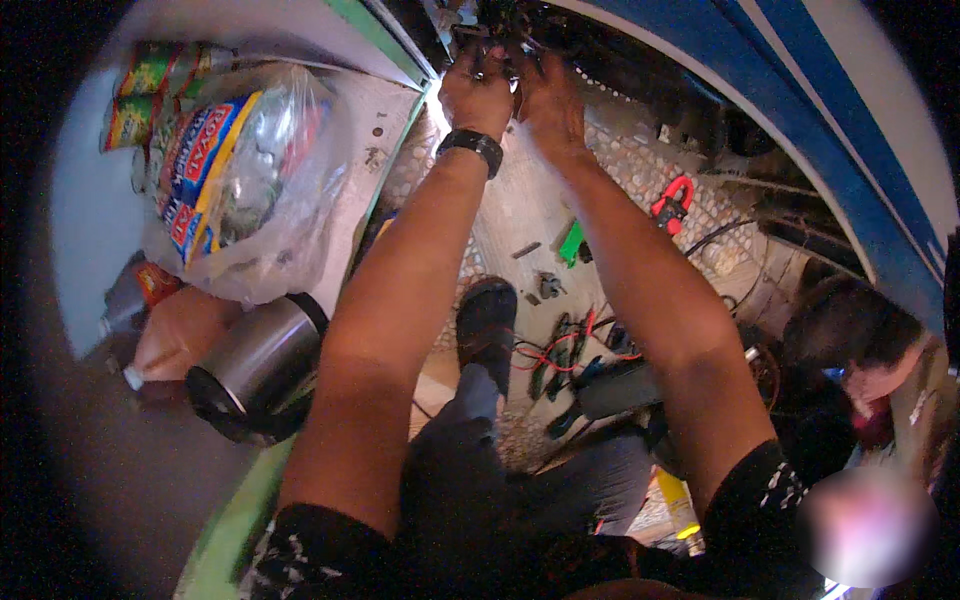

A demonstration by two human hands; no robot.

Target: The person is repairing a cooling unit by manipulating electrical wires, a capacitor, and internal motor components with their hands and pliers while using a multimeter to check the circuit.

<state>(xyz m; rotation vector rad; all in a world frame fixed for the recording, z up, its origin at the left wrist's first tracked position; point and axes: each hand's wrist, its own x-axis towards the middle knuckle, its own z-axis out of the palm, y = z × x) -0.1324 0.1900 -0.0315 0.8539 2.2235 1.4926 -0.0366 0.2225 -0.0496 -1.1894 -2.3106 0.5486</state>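
Observation:
Both my hands reach up into a dark mechanism at the top of the view, close beside each other. My left hand, with a dark watch on its wrist, has its fingers curled at some small parts I cannot make out. My right hand is just right of it, fingers bent into the same dark parts, their tips partly hidden. A bright light glows by my left hand. Below them lie a green object, small loose dark pieces and a red clamp meter.
A pale ledge at left holds a bagged pack, cans, bottles and a steel kettle. Tangled cables and tools lie by my shoe. A curved blue panel arches at right. Another person is at lower right.

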